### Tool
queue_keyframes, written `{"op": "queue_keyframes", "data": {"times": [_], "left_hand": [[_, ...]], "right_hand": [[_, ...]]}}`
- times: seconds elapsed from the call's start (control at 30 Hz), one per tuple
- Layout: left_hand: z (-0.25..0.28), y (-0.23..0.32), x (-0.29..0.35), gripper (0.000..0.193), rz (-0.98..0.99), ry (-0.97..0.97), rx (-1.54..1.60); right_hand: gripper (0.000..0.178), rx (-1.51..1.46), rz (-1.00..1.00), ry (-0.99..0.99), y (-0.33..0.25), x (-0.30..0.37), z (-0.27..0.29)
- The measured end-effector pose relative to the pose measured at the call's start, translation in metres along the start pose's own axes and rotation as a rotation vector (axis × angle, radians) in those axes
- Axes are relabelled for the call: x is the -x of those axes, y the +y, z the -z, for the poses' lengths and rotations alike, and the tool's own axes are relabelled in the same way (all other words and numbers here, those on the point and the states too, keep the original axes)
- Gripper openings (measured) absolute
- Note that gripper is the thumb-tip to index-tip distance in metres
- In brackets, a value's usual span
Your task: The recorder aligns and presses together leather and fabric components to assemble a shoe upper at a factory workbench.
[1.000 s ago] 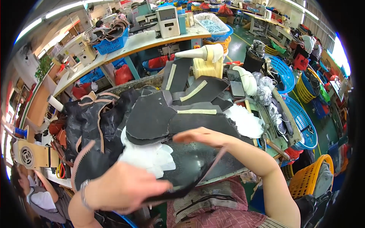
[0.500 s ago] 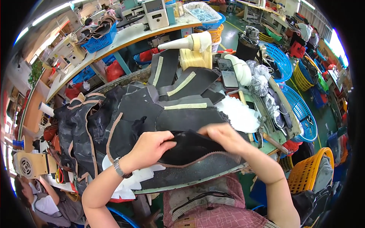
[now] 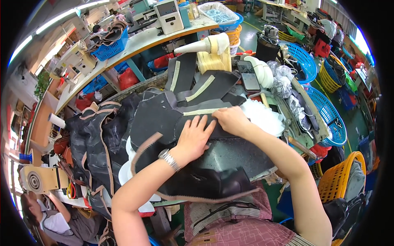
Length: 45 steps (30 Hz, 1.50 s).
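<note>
Pale strip [image 3: 204, 111]: lying on black panel [image 3: 221, 132], just beyond my left hand [image 3: 192, 139]. Right hand [image 3: 232, 120]: fingers bunching at its right end; pinching, I cannot tell. Left hand: resting flat, fingers apart, best steadying the panel. Zip-edged piece [image 3: 193, 185]: lying nearer, best staying clear.

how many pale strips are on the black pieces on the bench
3: a back strip, a slanting middle strip, and a front strip by the right hand. More may be hidden underneath.

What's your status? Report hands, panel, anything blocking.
Left hand on black panel. Right hand at right end of pale strip. Nearby brown-edged black piece clear of strip.
</note>
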<state>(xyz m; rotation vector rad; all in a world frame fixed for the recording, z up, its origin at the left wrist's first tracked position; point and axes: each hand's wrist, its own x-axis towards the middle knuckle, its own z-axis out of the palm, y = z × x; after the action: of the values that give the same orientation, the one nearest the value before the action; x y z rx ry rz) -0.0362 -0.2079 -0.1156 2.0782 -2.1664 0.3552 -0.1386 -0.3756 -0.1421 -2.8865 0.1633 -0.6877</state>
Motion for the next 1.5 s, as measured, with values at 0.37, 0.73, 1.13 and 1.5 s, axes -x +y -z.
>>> {"op": "queue_keyframes", "data": {"times": [0.37, 0.73, 1.13, 1.5], "left_hand": [[-0.024, -0.113, -0.011, 0.012, 0.937, 0.699, 1.366], [0.188, -0.115, 0.092, 0.030, 0.635, 1.055, 0.066], [0.072, 0.086, 0.059, 0.050, -0.130, -0.259, 0.721], [0.198, 0.123, 0.133, 0.023, 0.022, -0.379, 0.361]], "right_hand": [[0.063, -0.041, 0.016, -0.168, -0.051, 0.018, -0.059], [0.037, -0.473, 0.180, -0.390, -0.124, 0.114, 0.009], [0.017, -0.680, 0.296, -0.522, -0.189, 0.145, 0.075], [0.031, -1.314, -0.221, -0.715, -0.155, 0.157, 0.095]]}}
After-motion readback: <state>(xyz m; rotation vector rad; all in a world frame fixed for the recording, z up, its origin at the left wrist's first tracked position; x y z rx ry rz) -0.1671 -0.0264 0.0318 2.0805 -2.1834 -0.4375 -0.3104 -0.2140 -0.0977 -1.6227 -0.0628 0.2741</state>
